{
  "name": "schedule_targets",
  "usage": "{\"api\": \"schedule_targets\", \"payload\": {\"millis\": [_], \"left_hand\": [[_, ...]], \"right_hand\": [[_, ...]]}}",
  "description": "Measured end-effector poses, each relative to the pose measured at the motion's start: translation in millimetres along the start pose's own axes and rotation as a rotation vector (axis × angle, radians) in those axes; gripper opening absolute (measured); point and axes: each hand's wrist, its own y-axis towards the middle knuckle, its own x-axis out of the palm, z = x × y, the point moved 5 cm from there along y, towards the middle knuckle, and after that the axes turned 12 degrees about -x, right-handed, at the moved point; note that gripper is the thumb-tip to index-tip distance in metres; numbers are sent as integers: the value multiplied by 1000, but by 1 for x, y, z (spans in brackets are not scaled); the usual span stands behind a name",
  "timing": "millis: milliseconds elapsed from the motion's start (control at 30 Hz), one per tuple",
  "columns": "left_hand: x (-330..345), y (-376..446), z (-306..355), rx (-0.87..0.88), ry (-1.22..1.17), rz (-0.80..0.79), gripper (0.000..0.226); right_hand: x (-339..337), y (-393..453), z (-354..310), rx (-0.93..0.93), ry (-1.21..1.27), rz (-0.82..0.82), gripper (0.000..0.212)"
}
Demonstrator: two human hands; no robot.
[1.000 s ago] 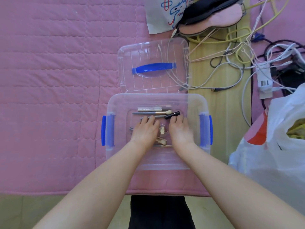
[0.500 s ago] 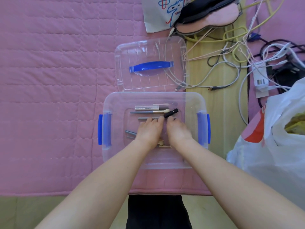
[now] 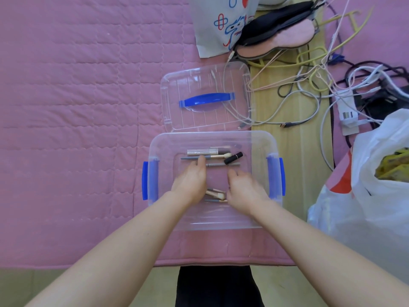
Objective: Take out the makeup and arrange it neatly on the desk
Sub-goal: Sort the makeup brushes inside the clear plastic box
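Both grips sit inside the clear box (image 3: pixel 155 218): left hand (image 3: pixel 190 181) curled, fingertips on a grey pencil (image 3: pixel 192 158); right hand (image 3: pixel 244 188) loosely cupped, holding nothing. Small brushes (image 3: pixel 215 194) lie between the wrists. Beyond the fingertips, crosswise, lie the pencils, with the lipstick (image 3: pixel 233 157) nearer the right hand.

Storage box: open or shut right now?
Open. Its lid lies flat behind the clear box, both hands reaching inside.
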Motion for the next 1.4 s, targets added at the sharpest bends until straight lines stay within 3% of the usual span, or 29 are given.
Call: {"api": "schedule_targets", "payload": {"millis": [133,300,433,533,633,767,900,1233,1400], "left_hand": [[-9,8,-9,-16,62,106,37],[-14,23,-15,-35,99,143,13],[-15,30,-13,62,244,258,25],[-8,33,-10,139,339,269,42],[-1,32,-5,149,344,279,44],[5,34,-3,111,360,249,32],[8,37,-2,81,373,215,21],[22,52,0,116,425,174,27],[23,56,1,52,346,104,29]], "right_hand": [[6,3,-2,-6,-46,-18,29],[-1,13,-6,-76,-51,74,27],[-5,24,-12,-118,-154,107,42],[-5,33,-13,-110,-199,96,50],[-2,38,-12,-84,-209,66,52],[4,33,-8,-60,-227,39,35],[12,30,-4,-48,-245,-5,35],[24,24,-1,-46,-164,-205,38],[18,17,-5,-79,-118,-164,34]]}}
